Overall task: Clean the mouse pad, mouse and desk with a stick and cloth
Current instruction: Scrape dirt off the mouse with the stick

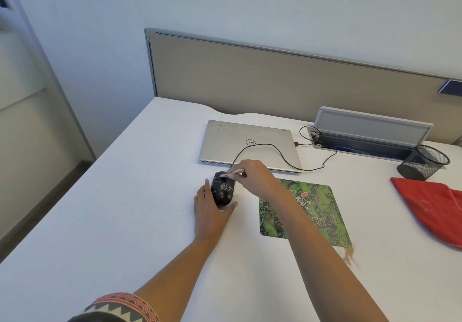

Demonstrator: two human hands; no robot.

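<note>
On the white desk (125, 209), the black mouse (222, 190) sits just left of the green mouse pad (317, 211), with a pale patch of crumbs on its back. The left hand (210, 211) holds it from the near side, fingers along its left flank and thumb against its right. The right hand (257, 176) pinches a thin stick (235, 172) between thumb and fingertips, the tip touching the mouse's far end. The right forearm crosses over the pad. A brown smear (350, 255) marks the desk at the pad's near right corner. The red cloth (435, 211) lies well to the right, near a mesh cup (422, 162). A closed laptop (250, 144) with a black cable (282, 156) over it lies beyond the mouse.
</note>
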